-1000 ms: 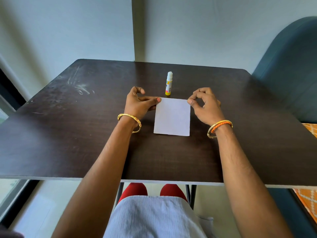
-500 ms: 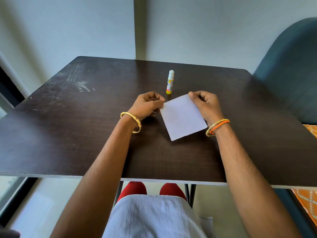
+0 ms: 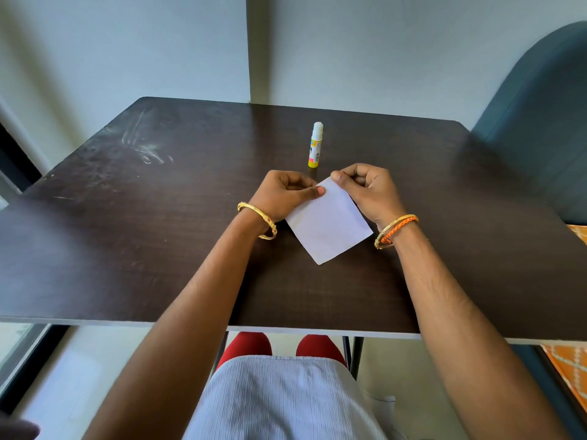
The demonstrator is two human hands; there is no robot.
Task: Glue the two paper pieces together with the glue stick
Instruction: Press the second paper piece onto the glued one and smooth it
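Observation:
A white square of paper [image 3: 328,224] is held tilted just above the dark table [image 3: 158,249], one corner pointing toward me. My left hand [image 3: 286,195] pinches its top corner from the left with thumb and fingers. My right hand [image 3: 368,192] pinches the same top corner from the right. I cannot tell whether it is one sheet or two stacked. The glue stick [image 3: 315,145], yellow body with a white cap, stands upright and capped on the table just beyond my hands, untouched.
A teal upholstered chair [image 3: 533,122] stands at the table's right side. Pale walls close off the back. White scuff marks [image 3: 143,150] lie on the table's far left. My lap and red-clad knees show below the near edge.
The paper lay flat and square on the table a second ago. Both hands lifted it, turned it clockwise, and moved closer together on its top corner.

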